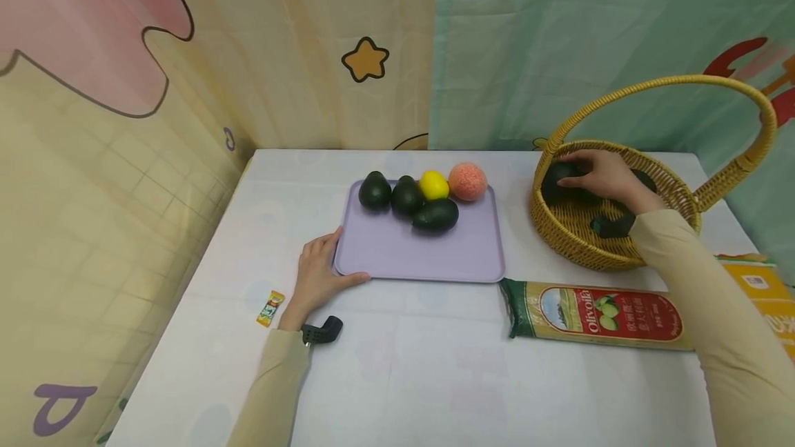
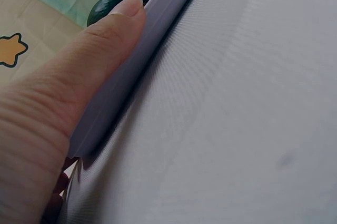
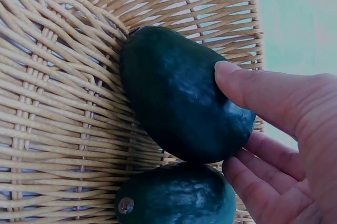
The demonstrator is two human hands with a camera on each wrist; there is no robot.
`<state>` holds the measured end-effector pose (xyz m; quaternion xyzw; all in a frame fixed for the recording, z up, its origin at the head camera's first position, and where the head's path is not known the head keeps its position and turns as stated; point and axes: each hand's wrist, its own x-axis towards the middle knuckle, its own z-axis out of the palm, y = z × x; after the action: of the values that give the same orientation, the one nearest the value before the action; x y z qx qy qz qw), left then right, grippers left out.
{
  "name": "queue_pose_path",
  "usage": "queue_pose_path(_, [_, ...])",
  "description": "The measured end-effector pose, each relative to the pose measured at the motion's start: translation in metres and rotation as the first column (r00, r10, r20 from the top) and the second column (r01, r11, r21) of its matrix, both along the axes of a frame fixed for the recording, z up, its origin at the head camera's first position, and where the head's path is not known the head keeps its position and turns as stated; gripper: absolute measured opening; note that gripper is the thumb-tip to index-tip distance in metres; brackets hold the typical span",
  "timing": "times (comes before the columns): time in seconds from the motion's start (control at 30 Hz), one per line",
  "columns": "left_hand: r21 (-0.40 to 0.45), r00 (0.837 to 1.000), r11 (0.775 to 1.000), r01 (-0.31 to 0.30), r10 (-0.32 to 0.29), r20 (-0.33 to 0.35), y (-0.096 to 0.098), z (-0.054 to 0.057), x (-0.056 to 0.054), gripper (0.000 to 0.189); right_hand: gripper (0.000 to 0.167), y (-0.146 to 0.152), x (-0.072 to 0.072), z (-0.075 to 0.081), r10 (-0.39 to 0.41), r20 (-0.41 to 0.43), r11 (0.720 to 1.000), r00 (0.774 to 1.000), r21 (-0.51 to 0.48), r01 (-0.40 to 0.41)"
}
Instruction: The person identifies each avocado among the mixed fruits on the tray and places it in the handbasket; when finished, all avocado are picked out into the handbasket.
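Inside the wicker basket [image 1: 577, 248], my right hand [image 1: 605, 174] holds a dark green avocado [image 3: 174, 89] between thumb and fingers. A second avocado [image 3: 176, 195] lies right beside it in the right wrist view. My left hand [image 1: 319, 274] holds the near left corner of a lilac tray [image 1: 416, 257], thumb along the front rim and fingers at the left side. On the tray's far part sit three avocados [image 1: 437, 216], a yellow lemon [image 1: 433, 185] and a round, coral-pink, rough-skinned fruit [image 1: 468, 181].
A pasta packet [image 1: 609, 316] lies in front of the basket, partly under the right forearm. The basket's tall handle [image 1: 671, 81] arches above it. A small candy wrapper [image 1: 270, 308] lies left of the left wrist. An orange package [image 1: 760, 295] sits at the right edge.
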<state>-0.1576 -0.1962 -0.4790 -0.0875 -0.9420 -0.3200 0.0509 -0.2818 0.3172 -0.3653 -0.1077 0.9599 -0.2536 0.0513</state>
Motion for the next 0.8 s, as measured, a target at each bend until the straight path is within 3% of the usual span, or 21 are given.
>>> queue_pose_path(0.8, [0.008,1.0,1.0,-0.001,0.001,0.001,-0.0001,0.0001,0.0006,0.108,0.056,-0.0007,0.0027,-0.0085,0.008,-0.045,1.0,0.999,-0.013,-0.009])
